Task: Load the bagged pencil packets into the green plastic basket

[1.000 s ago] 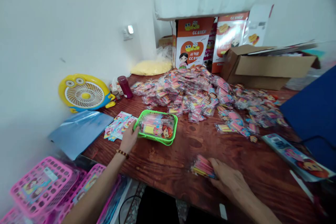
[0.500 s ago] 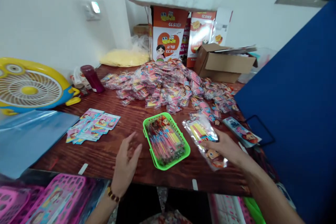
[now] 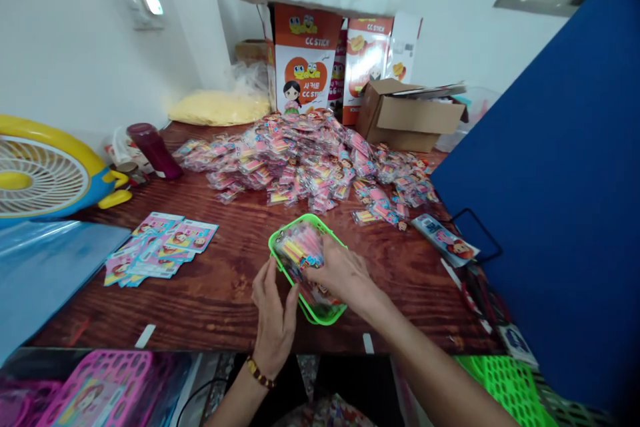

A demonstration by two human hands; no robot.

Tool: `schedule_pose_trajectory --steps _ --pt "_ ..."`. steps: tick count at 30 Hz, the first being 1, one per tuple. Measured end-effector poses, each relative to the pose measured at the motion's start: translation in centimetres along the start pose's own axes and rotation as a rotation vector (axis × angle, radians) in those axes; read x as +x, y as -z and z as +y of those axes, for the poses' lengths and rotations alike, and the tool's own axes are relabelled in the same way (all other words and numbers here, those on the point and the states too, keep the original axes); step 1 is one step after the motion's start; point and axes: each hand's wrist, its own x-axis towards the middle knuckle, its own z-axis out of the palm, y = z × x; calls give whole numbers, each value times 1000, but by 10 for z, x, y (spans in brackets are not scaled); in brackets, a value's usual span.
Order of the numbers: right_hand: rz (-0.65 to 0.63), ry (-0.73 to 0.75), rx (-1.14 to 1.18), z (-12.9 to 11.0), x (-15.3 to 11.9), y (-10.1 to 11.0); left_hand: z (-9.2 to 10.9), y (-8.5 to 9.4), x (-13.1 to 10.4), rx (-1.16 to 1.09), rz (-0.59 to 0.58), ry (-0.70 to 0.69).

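Observation:
A small green plastic basket (image 3: 327, 319) stands on the dark wooden table, filled with clear packets of coloured sticks. Over its top, my right hand (image 3: 343, 273) grips a clear packet (image 3: 295, 247) with yellow and pink sticks and presses it down among the others. Part of that packet is hidden under the fingers. Against the basket's left side rests my left hand (image 3: 274, 307), fingers extended and thumb apart, holding nothing. A beaded bracelet circles the left wrist.
A large heap of stick packets (image 3: 300, 160) spreads behind the basket. Printed cards (image 3: 160, 247) lie left, beside a blue plastic sheet (image 3: 55, 273) and a yellow fan (image 3: 45, 173). An open carton (image 3: 410, 117) stands behind; a blue panel (image 3: 545, 180) borders the right.
My right hand has carried the packet left from the table into the basket. My left hand has moved right to the basket's side. The view has shifted slightly.

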Motion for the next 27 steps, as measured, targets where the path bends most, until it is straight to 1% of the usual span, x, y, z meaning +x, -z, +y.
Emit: schedule_pose_trajectory --steps 3,6,9,12,15,17,19,22,23,25,27 --pt "-22 74 87 5 1 2 4 8 12 73 12 -139" --pt "-67 221 284 19 10 8 6 7 19 208 -60 -241" --pt "-42 326 393 33 22 10 6 3 20 294 -116 -261" --pt "0 321 403 40 29 7 7 1 20 335 -110 -259" --pt "90 231 338 39 28 3 15 0 24 405 -119 -246" --pt "152 172 196 35 25 3 22 1 30 478 -140 -239" --pt "146 153 42 33 23 5 27 2 35 555 -166 -244" --pt "84 200 -56 33 20 12 28 6 40 632 -208 -270" --pt "104 215 -71 35 18 14 28 8 41 645 -220 -280" --pt "198 251 -94 39 12 15 30 8 43 657 -232 -302" --pt "260 344 -114 45 4 10 34 6 46 667 -233 -320"
